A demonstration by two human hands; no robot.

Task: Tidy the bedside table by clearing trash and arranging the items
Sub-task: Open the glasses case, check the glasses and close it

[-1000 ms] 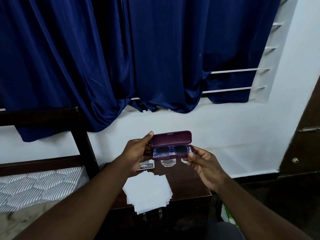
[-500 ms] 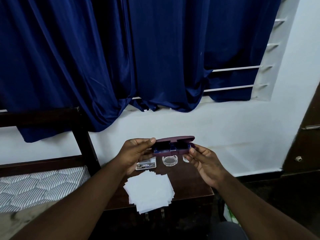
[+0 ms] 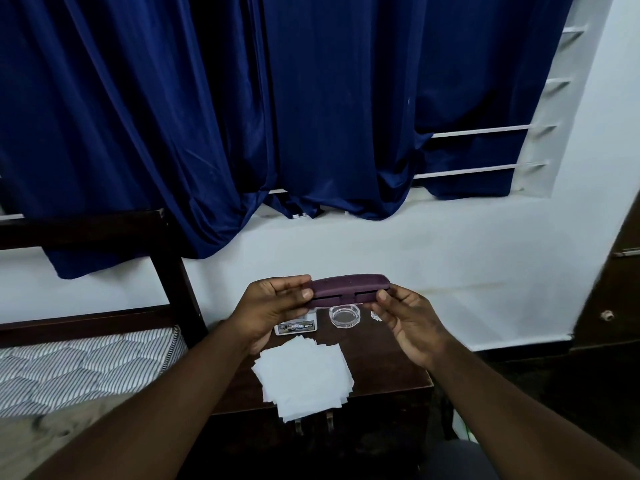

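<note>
A maroon glasses case (image 3: 349, 289) is held closed in the air above the dark wooden bedside table (image 3: 388, 368). My left hand (image 3: 273, 306) grips its left end, fingers over the lid and thumb on the front. My right hand (image 3: 405, 320) pinches its right end. On the table lie a fanned pile of white paper squares (image 3: 304, 375), a small printed card box (image 3: 296, 327), a clear glass dish (image 3: 344, 316) and a crumpled bit of wrapper (image 3: 375, 315), partly hidden by my right hand.
A bed with a striped mattress (image 3: 86, 365) and dark wooden headboard (image 3: 166, 258) stands to the left of the table. Blue curtains (image 3: 242, 116) hang over the window behind. A dark wooden door (image 3: 613, 289) is at the right.
The case's lid has come down: it stood open with sunglasses showing inside, then half closed, and now it is closed between both hands.
</note>
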